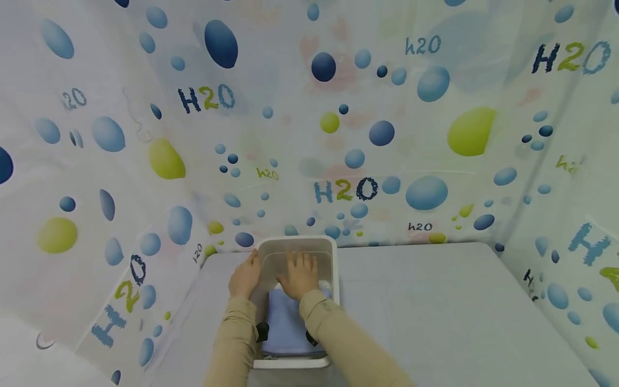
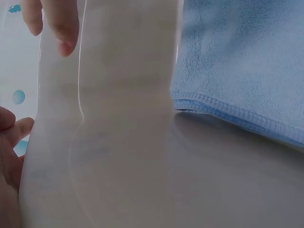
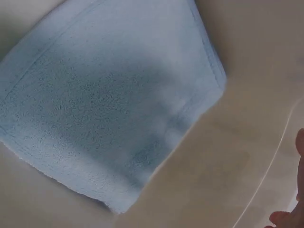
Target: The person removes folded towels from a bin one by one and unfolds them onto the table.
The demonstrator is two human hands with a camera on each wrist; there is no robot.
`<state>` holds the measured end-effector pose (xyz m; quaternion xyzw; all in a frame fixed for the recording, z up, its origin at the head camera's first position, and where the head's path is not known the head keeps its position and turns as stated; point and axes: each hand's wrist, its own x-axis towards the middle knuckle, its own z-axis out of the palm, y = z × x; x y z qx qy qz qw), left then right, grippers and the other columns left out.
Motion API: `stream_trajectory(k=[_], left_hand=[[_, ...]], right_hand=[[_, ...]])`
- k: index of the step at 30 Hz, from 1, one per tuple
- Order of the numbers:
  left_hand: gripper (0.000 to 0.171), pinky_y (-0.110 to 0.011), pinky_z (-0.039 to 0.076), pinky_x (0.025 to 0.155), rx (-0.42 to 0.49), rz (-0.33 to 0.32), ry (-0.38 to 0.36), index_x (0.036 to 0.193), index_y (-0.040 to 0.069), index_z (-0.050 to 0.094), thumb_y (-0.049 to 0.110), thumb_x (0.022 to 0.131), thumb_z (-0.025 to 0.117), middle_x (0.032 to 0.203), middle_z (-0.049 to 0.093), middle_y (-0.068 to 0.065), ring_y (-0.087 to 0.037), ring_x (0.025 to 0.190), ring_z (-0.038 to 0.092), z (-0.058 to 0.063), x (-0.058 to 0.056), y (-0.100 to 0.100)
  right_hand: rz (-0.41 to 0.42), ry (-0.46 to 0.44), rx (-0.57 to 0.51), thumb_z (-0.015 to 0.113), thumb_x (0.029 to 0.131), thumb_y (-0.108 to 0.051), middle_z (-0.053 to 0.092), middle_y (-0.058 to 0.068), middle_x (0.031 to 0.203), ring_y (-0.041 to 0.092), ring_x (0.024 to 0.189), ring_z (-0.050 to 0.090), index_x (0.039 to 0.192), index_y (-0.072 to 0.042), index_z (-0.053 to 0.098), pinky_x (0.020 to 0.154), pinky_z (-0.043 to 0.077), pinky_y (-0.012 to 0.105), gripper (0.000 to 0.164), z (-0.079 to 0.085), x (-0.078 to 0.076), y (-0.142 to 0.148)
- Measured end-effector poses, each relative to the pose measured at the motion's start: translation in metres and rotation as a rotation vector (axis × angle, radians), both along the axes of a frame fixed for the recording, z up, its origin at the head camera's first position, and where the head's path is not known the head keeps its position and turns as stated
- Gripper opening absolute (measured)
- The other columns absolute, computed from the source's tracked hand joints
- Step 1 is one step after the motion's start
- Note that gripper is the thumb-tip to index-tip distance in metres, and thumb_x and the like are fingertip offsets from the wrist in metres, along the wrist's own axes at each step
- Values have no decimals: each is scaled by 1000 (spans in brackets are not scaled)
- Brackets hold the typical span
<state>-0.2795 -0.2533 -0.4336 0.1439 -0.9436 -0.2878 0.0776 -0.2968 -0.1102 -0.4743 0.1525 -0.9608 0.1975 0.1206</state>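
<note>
A white plastic bin (image 1: 333, 269) stands at the table's far edge. Inside its near part lies a folded light-blue towel (image 1: 285, 328), its stitched edge (image 2: 228, 111) plain in the left wrist view. My left hand (image 1: 244, 277) holds the bin's left rim toward the far corner; some of its fingers (image 2: 9, 147) show at the wall in the left wrist view. Over the bin's inside is my right hand (image 1: 301, 274), fingers spread and pointing at the far wall, beyond the towel (image 3: 104, 99). Whether it touches the bin is unclear. Something whitish beside the right hand is partly hidden.
The bin stands on a white-covered table (image 1: 425, 301), whose surface extends to the right. A patterned curtain (image 1: 290, 134) with blue and green drops hangs behind and at both sides. Dark wrist devices (image 1: 263, 331) sit below the forearms.
</note>
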Motion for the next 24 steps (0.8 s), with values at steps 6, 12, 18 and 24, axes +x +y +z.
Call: stream_trajectory(k=[6, 12, 18, 24], left_hand=[[55, -61, 39, 94, 16, 15, 9, 138, 19, 46, 43, 98, 17, 134, 49, -25, -52, 117, 47, 0, 2, -5], [58, -60, 38, 95, 31, 6, 21, 135, 17, 49, 48, 98, 17, 133, 50, -24, -51, 118, 48, -1, 4, -5], [55, -61, 38, 95, 34, 8, 23, 136, 18, 49, 45, 99, 20, 132, 51, -25, -51, 117, 48, 0, 5, -4], [55, -61, 39, 94, 29, 2, 35, 135, 17, 50, 44, 99, 20, 130, 52, -25, -51, 116, 49, 1, 5, 1]], right_hand=[[10, -35, 7, 52, 90, -48, 34, 13, 149, 32, 141, 26, 147, -19, 29, 114, 16, 55, 68, -3, 2, -4], [15, -61, 10, 52, 90, -48, 32, 11, 151, 32, 141, 25, 148, -21, 26, 115, 14, 56, 69, -6, 5, 1], [28, -11, 17, 46, 92, -53, 30, 13, 151, 32, 141, 22, 149, -21, 23, 116, 8, 55, 69, -14, 0, 3], [14, -47, 48, 52, 90, -49, 32, 13, 150, 31, 140, 25, 145, -19, 33, 115, 14, 55, 66, -7, 3, 4]])
